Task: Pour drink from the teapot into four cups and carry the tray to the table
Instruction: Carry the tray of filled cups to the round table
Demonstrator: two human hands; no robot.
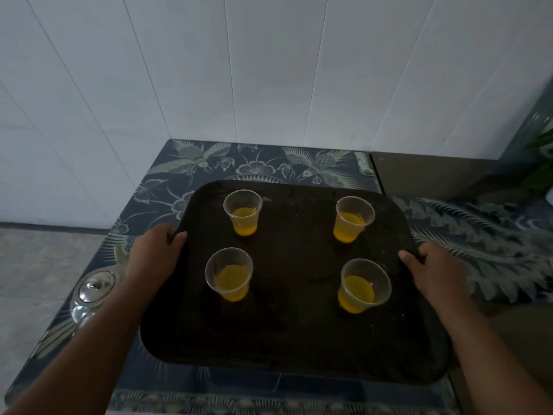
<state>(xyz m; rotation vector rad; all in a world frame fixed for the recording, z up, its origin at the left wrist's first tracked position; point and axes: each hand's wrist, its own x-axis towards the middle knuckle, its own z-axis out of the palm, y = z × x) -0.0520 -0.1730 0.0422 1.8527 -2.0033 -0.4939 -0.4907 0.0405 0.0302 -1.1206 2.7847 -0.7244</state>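
A dark rectangular tray (293, 339) lies over a surface covered with a blue patterned cloth (257, 163). On it stand several clear plastic cups with yellow drink: far left (243, 211), far right (353, 218), near left (229, 274), near right (363, 285). My left hand (155, 253) grips the tray's left rim, thumb on top. My right hand (434, 269) grips the right rim, thumb over the edge. A shiny metal teapot (91, 292) sits at the left, partly hidden behind my left forearm.
White panelled walls close the corner behind the surface. A second patterned cloth (484, 244) drapes over a darker surface to the right. Green leaves (538, 157) show at the far right edge. Grey floor lies to the left.
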